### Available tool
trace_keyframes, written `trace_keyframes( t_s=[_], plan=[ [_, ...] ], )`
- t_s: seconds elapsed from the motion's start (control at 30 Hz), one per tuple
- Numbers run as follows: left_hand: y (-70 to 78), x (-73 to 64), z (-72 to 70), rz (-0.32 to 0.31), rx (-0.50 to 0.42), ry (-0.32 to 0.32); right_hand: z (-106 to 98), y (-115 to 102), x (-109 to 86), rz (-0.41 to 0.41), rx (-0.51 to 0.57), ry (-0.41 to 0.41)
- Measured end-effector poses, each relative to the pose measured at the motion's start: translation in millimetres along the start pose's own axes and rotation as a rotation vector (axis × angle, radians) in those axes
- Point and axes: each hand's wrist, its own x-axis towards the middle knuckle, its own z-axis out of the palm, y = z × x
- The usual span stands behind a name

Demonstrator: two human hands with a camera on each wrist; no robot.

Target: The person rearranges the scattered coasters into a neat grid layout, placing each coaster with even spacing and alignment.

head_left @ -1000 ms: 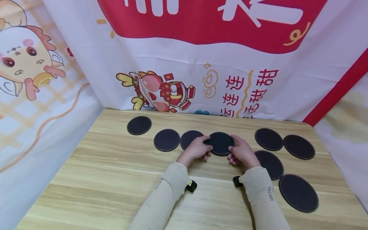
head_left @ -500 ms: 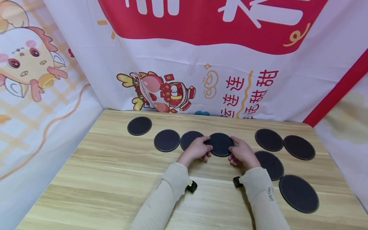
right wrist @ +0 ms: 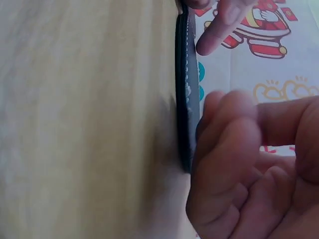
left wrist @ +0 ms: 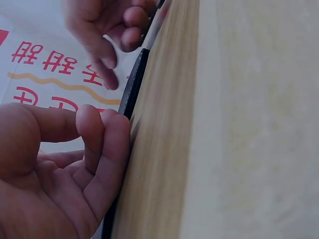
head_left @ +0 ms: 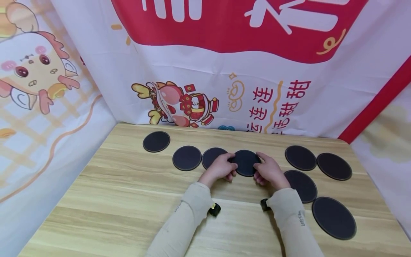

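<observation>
Both hands meet at a round black coaster (head_left: pixel 245 163) with a stitched edge, lying at the table's back middle. On its left side the left hand (head_left: pixel 221 167) holds the rim, with thumb at the near side and index finger farther back. The right hand (head_left: pixel 269 169) holds the opposite rim in the same way. Seen edge-on in the right wrist view, the coaster (right wrist: pixel 185 94) lies low over the wood beside the curled fingers. Another black coaster (head_left: pixel 210 157) is partly hidden behind the left hand and touches a further coaster (head_left: pixel 187 158) on its left.
A single coaster (head_left: pixel 156 141) lies at the back left. To the right are several more, including a back coaster (head_left: pixel 300 157), one partly behind the right wrist (head_left: pixel 302 185), and a near coaster (head_left: pixel 334 217). A printed cloth (head_left: pixel 192 60) hangs behind the wooden table (head_left: pixel 106 200).
The right hand's fingertips have edged slightly left over the coaster's rim. The left hand and the coaster look nearly still; the head view has tilted a little.
</observation>
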Motion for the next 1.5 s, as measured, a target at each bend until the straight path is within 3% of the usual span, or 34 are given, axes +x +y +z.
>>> trace_keyframes(
  t_s=[0.27, 0.53, 0.7, 0.93, 1.03, 1.27, 1.4, 1.5],
  plan=[
    [-2.1, 2.6, -0.5, 0.017, -0.003, -0.023, 16, -16, -5.8, -0.164, -0.034, -0.021],
    [-2.1, 1.0, -0.9, 0.043, -0.013, -0.032, 35, -24, -11.5, -0.241, -0.096, -0.053],
    [0.3, 0.2, 0.6, 0.061, -0.002, -0.043, 32, -27, -13.7, -0.265, -0.130, -0.040],
    [6.4, -3.6, 6.3, 0.080, 0.025, -0.085, 4, -29, -20.6, -0.277, -0.144, -0.004],
    [9.1, -7.0, 15.9, 0.092, 0.036, -0.103, -15, -26, -25.5, -0.269, -0.126, 0.007],
    [18.8, -17.5, 61.9, 0.162, 0.114, -0.214, -71, -1, -45.6, -0.211, -0.148, 0.123],
    [26.5, -20.7, 87.3, 0.211, 0.204, -0.238, -102, 16, -58.7, -0.104, -0.274, 0.198],
    [31.0, -21.9, 104.3, 0.201, 0.209, -0.240, -120, 28, -68.2, -0.021, -0.398, 0.212]
  ],
)
